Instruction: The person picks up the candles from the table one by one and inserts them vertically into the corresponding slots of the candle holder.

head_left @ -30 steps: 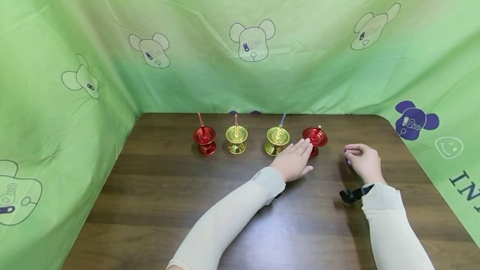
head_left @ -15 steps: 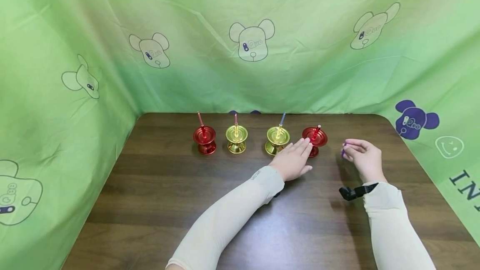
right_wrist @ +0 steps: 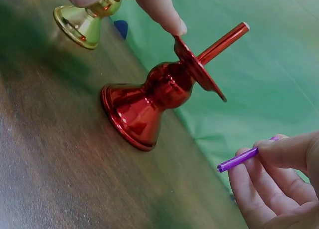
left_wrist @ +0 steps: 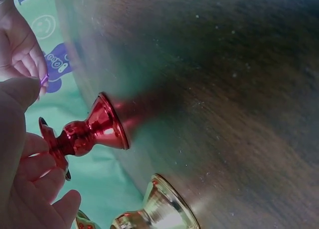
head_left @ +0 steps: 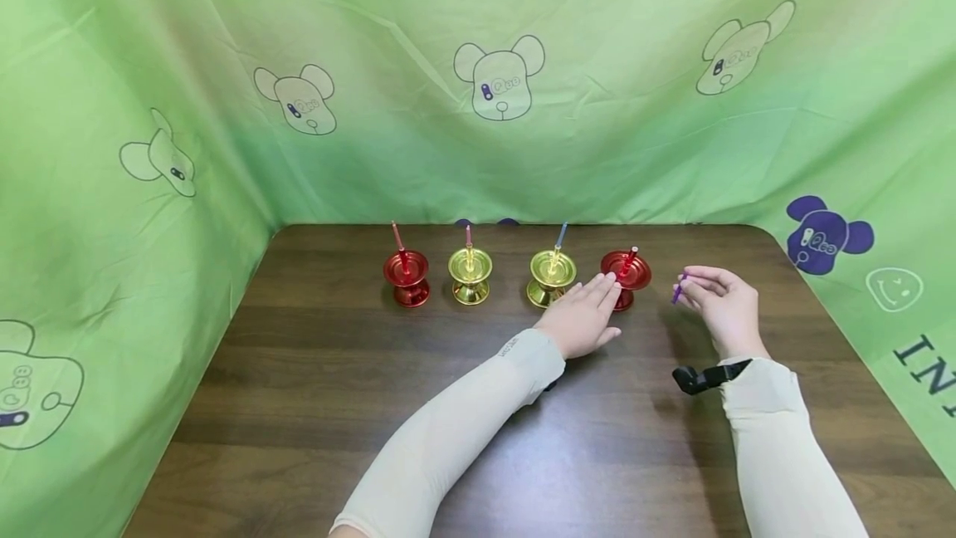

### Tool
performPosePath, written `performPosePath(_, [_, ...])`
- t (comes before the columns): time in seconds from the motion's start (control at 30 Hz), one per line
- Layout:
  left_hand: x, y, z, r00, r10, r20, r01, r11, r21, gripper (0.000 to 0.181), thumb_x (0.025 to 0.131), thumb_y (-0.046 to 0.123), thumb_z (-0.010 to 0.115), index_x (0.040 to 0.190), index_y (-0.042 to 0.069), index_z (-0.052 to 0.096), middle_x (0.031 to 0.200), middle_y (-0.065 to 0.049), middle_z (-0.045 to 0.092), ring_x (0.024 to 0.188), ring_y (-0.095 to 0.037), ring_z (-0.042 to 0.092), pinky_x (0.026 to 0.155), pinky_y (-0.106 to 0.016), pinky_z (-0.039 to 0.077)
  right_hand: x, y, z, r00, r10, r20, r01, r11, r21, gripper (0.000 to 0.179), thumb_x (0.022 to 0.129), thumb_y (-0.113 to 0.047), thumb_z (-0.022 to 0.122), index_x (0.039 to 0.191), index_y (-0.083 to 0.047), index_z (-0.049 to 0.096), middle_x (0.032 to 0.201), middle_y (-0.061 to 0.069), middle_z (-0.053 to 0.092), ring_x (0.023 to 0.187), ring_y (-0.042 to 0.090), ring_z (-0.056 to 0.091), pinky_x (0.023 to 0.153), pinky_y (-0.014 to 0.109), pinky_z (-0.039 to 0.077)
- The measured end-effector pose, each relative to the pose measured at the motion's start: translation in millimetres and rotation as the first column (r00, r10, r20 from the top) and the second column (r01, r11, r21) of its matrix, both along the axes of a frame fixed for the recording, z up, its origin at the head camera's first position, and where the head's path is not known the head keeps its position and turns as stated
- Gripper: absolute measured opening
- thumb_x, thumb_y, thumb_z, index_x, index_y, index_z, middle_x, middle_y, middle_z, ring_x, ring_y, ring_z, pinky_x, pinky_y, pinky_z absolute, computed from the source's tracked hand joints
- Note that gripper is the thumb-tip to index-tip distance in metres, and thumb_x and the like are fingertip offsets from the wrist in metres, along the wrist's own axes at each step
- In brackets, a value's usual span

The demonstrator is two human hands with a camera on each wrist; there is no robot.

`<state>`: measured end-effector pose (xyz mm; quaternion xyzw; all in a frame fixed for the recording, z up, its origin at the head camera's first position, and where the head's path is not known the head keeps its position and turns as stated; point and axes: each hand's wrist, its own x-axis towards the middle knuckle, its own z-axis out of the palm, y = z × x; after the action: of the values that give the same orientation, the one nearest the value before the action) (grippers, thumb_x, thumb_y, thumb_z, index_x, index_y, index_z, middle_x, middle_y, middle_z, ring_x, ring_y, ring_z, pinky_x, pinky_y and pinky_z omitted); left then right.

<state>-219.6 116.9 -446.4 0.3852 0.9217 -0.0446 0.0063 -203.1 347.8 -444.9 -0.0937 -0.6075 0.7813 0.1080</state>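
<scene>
My left hand [head_left: 577, 320] reaches over the table with fairly straight fingers, their tips resting on the near rim of the rightmost red candle holder [head_left: 636, 269]. That holder stands upright, and a thin red tube rises from its dish; the right wrist view shows nothing in the tube's top. To the right of it, my right hand [head_left: 726, 310] pinches a thin purple candle [right_wrist: 238, 161] between thumb and fingers. The candle is above the table, tilted and apart from the holder. One end points out of the fingers in the right wrist view.
Left of my hands stand a gold holder [head_left: 553, 270] with a blue candle [head_left: 562, 236], a gold holder [head_left: 470, 266] with a pink candle [head_left: 468, 237], and a red holder [head_left: 407, 270] with a reddish candle [head_left: 397, 235]. Green cloth [head_left: 388, 164] surrounds the wooden table [head_left: 314, 405].
My right hand has risen slightly, and the purple candle has turned and shifted left in its fingers, so more of it shows. My left hand has stayed on the red holder's rim.
</scene>
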Motion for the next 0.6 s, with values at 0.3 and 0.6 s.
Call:
performPosePath(0.3, [-0.4,-0.4,-0.6,1.000,-0.010,-0.004,0.010,1.000,-0.002,0.072,0.106,0.053,0.041,0.163,0.014,0.021,0.170,-0.001,0.016,0.155,-0.014,0.014,0.122,-0.030,0.024,-6.6,-5.6,2.5,0.998,-0.021,-0.053,0.022,1.000,0.007,0.026,0.090,0.018,0.062,0.097,-0.005,0.072,0.084,0.000,0.076,0.075,0.010,0.075,0.073,0.022,0.058])
performPosePath(0.6, [-0.2,-2.5,-0.3,1.000,-0.007,0.004,0.007,1.000,-0.015,0.071,0.107,0.054,0.038,0.164,0.016,0.018,0.170,0.001,0.013,0.155,-0.013,0.011,0.123,-0.031,0.022,-11.0,-15.6,13.2,0.987,-0.084,-0.134,0.080,0.996,-0.033,0.024,0.088,0.021,0.062,0.101,0.004,0.071,0.084,0.004,0.076,0.074,0.012,0.075,0.074,0.024,0.058])
